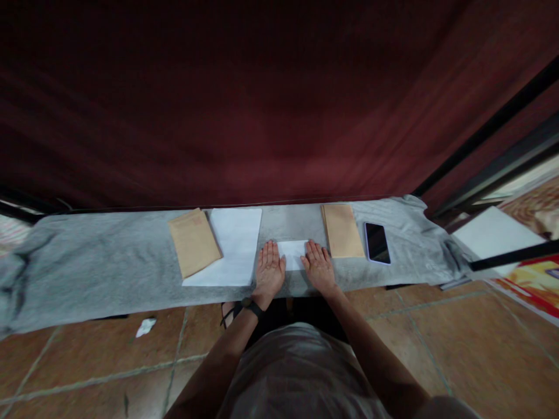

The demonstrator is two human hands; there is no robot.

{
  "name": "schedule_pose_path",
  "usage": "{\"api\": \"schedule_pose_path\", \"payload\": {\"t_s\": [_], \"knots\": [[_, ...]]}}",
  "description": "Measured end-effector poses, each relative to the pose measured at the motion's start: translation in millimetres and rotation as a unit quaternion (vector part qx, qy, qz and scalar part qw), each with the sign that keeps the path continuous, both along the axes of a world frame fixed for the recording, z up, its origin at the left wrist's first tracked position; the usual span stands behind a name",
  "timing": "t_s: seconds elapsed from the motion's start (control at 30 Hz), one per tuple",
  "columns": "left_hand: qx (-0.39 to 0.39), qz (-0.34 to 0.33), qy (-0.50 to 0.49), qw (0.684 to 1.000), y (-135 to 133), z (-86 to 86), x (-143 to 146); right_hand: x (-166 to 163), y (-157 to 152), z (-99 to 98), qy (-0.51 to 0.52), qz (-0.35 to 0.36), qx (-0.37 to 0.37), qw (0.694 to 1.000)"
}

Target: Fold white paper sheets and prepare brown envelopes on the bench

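Observation:
A small white sheet of paper (292, 254), perhaps folded, lies flat between my hands. My left hand (269, 269) rests flat over its left end, fingers stretched out. Over the right end lies my right hand (320, 266), also flat with its fingers extended. Both palms face down, hiding the paper's short edges. To the left are larger white sheets (238, 247), partly covered by a stack of brown envelopes (194, 241). Another brown envelope stack (345, 233) sits just right of my right hand.
A phone (377, 243) with a dark screen lies right of the envelopes. Grey cloth (109, 250) covers the long, narrow table. Behind it hangs a dark red curtain (279, 128). Black metal bars (493, 125) stand at the right, and crumpled white paper (145, 327) lies on the tiled floor.

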State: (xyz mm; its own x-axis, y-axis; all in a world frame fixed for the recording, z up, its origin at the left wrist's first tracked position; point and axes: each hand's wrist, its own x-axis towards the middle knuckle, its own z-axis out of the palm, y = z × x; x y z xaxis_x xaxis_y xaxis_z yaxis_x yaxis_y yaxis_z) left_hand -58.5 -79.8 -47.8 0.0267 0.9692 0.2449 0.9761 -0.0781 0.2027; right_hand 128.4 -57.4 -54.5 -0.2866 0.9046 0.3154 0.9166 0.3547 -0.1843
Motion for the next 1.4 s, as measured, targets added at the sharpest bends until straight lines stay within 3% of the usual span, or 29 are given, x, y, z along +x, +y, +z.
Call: {"api": "schedule_pose_path", "payload": {"t_s": [0.2,0.37,0.47,0.57,0.8,1.0,1.13,1.4], "knots": [[0.004,-0.12,-0.002,0.993,-24,-3.3,28,1,0,2.1,-0.002,0.01,-0.008,1.0],[-0.014,-0.122,0.003,0.992,-29,-5.0,32,-2,-4,8.1,0.003,0.013,-0.026,1.0],[-0.019,-0.135,0.007,0.991,-28,-4.6,30,-7,-14,10.1,0.003,0.062,-0.045,0.997],[-0.021,-0.123,0.003,0.992,-27,-6.6,28,-8,-25,8.4,0.003,0.089,-0.052,0.995],[-0.005,-0.061,-0.011,0.998,-30,-10.5,10,11,-33,-0.8,-0.008,0.04,-0.028,0.999],[-0.002,-0.037,-0.016,0.999,-37,-6.8,-8,19,-34,-5.9,-0.013,0.03,-0.021,0.999],[0.01,-0.023,-0.017,1.0,-37,-0.6,-2,19,-34,-4.6,-0.009,0.034,-0.017,0.999],[-0.017,-0.154,-0.017,0.988,-24,9.9,47,20,-35,-3.8,-0.017,0.033,-0.025,0.999]]}}
